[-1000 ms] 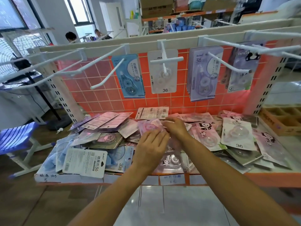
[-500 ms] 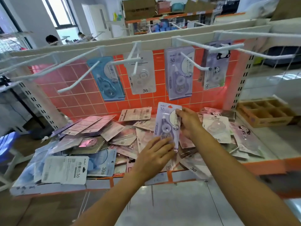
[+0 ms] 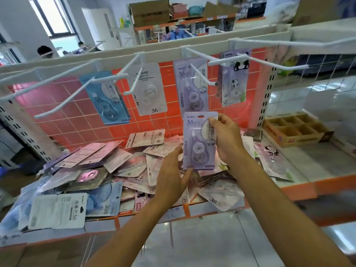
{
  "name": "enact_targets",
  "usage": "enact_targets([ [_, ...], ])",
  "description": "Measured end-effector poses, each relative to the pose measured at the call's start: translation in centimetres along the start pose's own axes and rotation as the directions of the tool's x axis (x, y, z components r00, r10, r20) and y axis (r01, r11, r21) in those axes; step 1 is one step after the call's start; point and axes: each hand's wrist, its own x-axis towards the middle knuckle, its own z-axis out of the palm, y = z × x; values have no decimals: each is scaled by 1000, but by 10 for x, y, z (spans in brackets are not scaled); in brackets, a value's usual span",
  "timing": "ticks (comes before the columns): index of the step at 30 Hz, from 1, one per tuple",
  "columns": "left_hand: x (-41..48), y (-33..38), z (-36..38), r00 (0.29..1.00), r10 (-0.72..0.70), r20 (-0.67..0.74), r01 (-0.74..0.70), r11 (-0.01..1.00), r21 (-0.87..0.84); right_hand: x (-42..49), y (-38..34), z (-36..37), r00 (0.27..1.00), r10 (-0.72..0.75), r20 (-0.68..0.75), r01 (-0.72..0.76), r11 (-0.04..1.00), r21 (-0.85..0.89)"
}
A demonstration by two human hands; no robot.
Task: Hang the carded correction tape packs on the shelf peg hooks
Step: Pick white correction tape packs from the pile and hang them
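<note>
The right grip (image 3: 229,143) pinches a purple pack (image 3: 198,143) by its right edge, thumb on the front, and holds it upright with the hang hole at the top. The left grip (image 3: 171,178), fingers loose and nearly straight, touches the pack's lower left corner to steady it. The pack is in the air above the pile (image 3: 119,166) on the shelf (image 3: 308,182), just below the matching hung packs (image 3: 190,87) on their hook (image 3: 202,75). The step in hand looks like carrying it to that hook. Next, I judge, the hole must rise to the hook's near tip, line up, and slide on.
</note>
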Motion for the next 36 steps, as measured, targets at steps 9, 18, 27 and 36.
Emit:
enact_targets([
  [9,13,27,-4,994,4,-105,-15,995,-98,-34,-40,0,949,-298,100,288,953,96],
  [18,32,53,-15,958,168,-233,-188,980,-66,-50,-75,-5,848,-518,112,488,846,216],
  [27,44,60,-16,969,136,-204,-162,980,-116,-42,-80,-3,806,-587,80,582,810,79],
  [36,71,41,-6,996,-3,-89,-5,997,-81,11,-67,8,811,-580,78,584,792,-177],
])
